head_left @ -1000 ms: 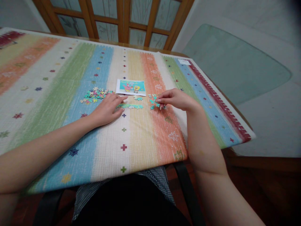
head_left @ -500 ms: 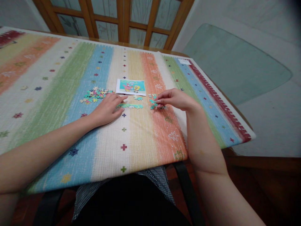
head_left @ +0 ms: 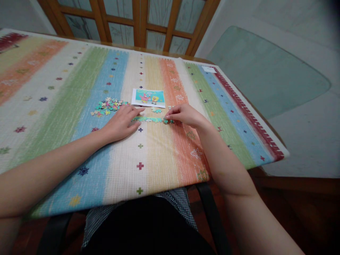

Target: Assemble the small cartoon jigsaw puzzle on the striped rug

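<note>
My left hand (head_left: pixel 124 122) lies on the cloth with its fingers apart, the fingertips at the left end of a joined strip of puzzle pieces (head_left: pixel 149 119). At the strip's right end, my right hand (head_left: pixel 183 115) pinches a small teal puzzle piece (head_left: pixel 166 121) between thumb and fingers. Whether that piece touches the strip I cannot tell. Just above the strip lie a few teal puzzle pieces (head_left: pixel 156 110). More loose pieces are partly hidden under my right hand. A heap of mixed puzzle pieces (head_left: pixel 108 106) sits beyond my left hand.
Behind the strip lies a picture card (head_left: pixel 149 97) with cartoon figures. A striped tablecloth (head_left: pixel 122 170) covers the table, and a small white label (head_left: pixel 209 69) is near its far right corner. A black chair armrest (head_left: pixel 209 209) stands by the front edge.
My right hand has moved left from the loose pieces to the right end of the strip, with a puzzle piece in its fingers. My left hand has stayed in place.
</note>
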### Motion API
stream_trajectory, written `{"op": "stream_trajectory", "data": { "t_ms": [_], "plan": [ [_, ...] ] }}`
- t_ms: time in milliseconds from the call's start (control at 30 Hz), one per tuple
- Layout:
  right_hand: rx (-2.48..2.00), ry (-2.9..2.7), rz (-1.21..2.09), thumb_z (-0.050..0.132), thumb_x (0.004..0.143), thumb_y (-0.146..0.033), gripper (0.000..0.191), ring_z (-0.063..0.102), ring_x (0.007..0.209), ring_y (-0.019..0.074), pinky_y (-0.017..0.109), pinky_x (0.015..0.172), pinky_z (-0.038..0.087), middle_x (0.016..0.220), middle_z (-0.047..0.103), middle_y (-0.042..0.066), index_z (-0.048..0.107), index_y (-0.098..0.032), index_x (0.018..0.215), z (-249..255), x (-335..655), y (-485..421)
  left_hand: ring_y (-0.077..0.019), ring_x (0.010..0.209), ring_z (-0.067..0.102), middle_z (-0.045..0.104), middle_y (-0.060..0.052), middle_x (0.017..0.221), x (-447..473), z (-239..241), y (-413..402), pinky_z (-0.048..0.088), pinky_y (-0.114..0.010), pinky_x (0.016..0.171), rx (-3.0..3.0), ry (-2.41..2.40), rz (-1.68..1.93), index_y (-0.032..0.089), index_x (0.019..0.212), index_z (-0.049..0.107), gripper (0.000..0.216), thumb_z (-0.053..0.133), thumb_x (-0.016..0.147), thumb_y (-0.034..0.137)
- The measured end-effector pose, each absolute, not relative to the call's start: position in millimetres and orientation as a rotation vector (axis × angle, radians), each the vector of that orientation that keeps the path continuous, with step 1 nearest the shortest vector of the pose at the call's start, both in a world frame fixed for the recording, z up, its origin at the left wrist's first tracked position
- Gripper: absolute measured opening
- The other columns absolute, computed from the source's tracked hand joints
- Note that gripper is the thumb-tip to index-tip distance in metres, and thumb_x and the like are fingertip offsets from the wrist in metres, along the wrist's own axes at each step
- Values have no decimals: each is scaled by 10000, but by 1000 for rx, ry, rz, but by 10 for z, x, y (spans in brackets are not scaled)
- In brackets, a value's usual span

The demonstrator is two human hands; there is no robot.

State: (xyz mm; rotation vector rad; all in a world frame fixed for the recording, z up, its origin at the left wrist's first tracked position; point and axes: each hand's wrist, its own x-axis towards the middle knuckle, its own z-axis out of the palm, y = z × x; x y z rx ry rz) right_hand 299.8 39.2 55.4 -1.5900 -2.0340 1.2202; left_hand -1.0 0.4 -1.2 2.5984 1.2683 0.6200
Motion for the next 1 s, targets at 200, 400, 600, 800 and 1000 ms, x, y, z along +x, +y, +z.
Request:
{"op": "stream_trajectory", "data": {
  "t_ms": [200, 400, 600, 800, 1000],
  "plan": [
    [-1659, -2029, 1144, 809, 873, -306, 116, 524, 522, 116, 281, 518, 377, 643, 666, 3, 846, -197, 862, 451, 2944, 411, -336, 1266, 540, 637, -160, 1312, -5, -8, 3, 420, -543, 1151, 2597, 1266, 627, 176, 1520, 543, 536, 520, 1030, 392],
    [-1694, -2066, 1089, 757, 907, -264, 129, 481, 484, 106, 286, 511, 360, 615, 637, -3, 846, -171, 908, 413, 2908, 408, -338, 1273, 541, 640, -171, 1319, -2, 2, -8, 415, -547, 1155, 2597, 1273, 616, 157, 1526, 539, 542, 511, 1035, 386],
    [-1675, -2120, 993, 757, 888, -268, 119, 550, 556, 123, 288, 595, 419, 658, 672, 8, 828, -173, 881, 410, 2892, 411, -327, 1287, 538, 636, -164, 1317, -5, 4, -6, 405, -527, 1171, 2607, 1269, 613, 155, 1535, 532, 551, 497, 1044, 403],
    [-1616, -2168, 963, 745, 895, -211, 72, 612, 668, 148, 299, 671, 443, 743, 715, 19, 798, -179, 857, 436, 2924, 412, -331, 1281, 542, 643, -165, 1316, -10, -7, 1, 414, -532, 1162, 2618, 1271, 605, 151, 1528, 532, 546, 505, 1042, 397],
    [-1466, -2380, 964, 849, 824, -216, 180, 651, 786, 176, 302, 732, 474, 883, 754, 32, 793, -192, 992, 493, 2981, 401, -339, 1271, 537, 637, -171, 1323, -3, -12, 0, 421, -546, 1152, 2612, 1280, 605, 146, 1523, 540, 546, 506, 1035, 390]
  ]
}}
